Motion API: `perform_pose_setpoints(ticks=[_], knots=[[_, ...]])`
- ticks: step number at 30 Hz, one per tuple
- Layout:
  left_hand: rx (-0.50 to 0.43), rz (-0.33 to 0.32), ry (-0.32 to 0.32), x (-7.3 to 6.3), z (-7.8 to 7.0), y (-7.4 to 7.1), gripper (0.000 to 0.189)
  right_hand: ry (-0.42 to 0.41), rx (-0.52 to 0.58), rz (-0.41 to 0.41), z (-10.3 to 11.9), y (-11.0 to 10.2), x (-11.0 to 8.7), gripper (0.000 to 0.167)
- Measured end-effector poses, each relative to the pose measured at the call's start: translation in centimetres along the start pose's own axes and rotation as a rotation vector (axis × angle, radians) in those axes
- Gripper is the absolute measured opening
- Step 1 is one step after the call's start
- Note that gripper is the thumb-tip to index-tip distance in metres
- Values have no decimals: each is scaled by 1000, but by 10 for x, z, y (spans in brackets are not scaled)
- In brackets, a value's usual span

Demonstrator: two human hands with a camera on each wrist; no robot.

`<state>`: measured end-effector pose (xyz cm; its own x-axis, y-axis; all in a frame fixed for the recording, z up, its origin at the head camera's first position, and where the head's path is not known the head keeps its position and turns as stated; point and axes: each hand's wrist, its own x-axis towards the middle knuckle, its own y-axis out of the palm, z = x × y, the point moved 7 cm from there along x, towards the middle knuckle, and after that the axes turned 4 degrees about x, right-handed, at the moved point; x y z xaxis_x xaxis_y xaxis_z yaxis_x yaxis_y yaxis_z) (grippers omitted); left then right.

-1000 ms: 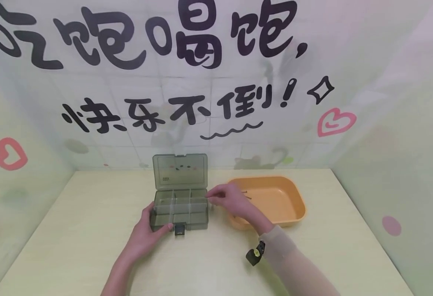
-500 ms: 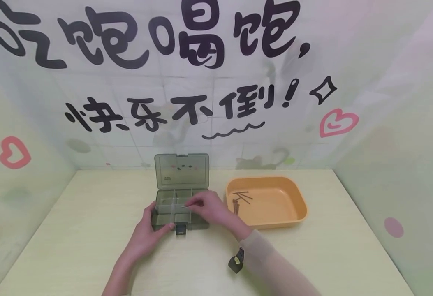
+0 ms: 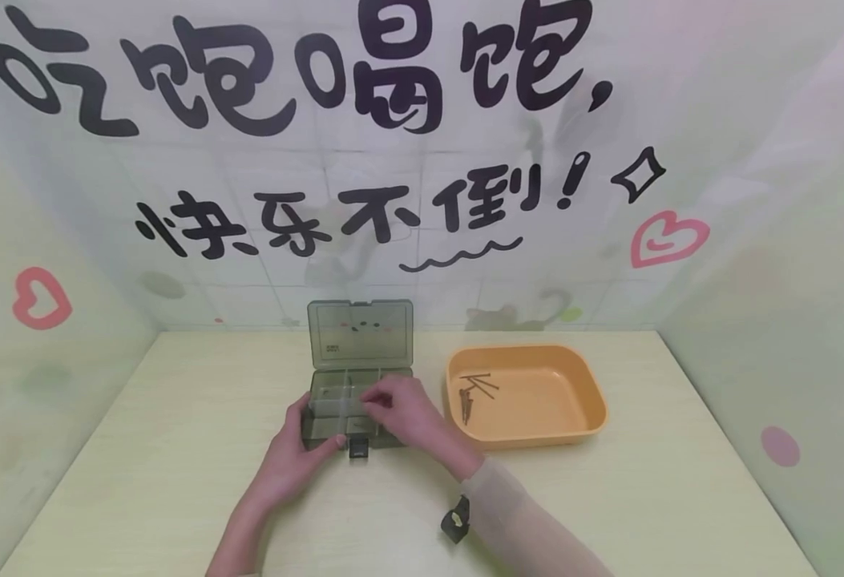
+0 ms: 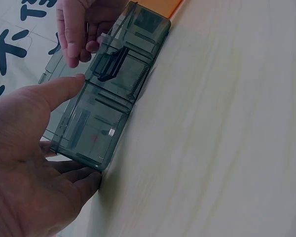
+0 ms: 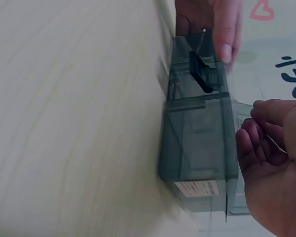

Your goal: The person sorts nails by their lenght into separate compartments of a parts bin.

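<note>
Some compartments (image 3: 360, 425) hide behind the curled, empty right hand (image 3: 400, 407); left hand (image 3: 293, 461) grips box (image 4: 89, 138).

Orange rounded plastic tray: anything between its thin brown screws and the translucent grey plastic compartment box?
Yes: the left wall of the tray, then the right wall of the box, with the bare right hand over its right part. The translucent grey lid stands open behind, not blocking the screws.

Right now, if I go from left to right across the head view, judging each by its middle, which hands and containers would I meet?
Left hand → grey box → right hand → orange tray.
</note>
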<state>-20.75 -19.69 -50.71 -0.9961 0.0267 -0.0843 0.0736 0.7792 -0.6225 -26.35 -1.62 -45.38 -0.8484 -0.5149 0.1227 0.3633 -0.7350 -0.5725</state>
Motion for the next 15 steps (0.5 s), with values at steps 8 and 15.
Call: perform_pose_setpoints(ticks=[8,15], knots=[[0,7,-18,-2,-5,-2,104,34,89,-58,-3,-24,-5,15],[0,16,-31,-2,-4,0,104,23,120,-46,-1,-30,-9,17]])
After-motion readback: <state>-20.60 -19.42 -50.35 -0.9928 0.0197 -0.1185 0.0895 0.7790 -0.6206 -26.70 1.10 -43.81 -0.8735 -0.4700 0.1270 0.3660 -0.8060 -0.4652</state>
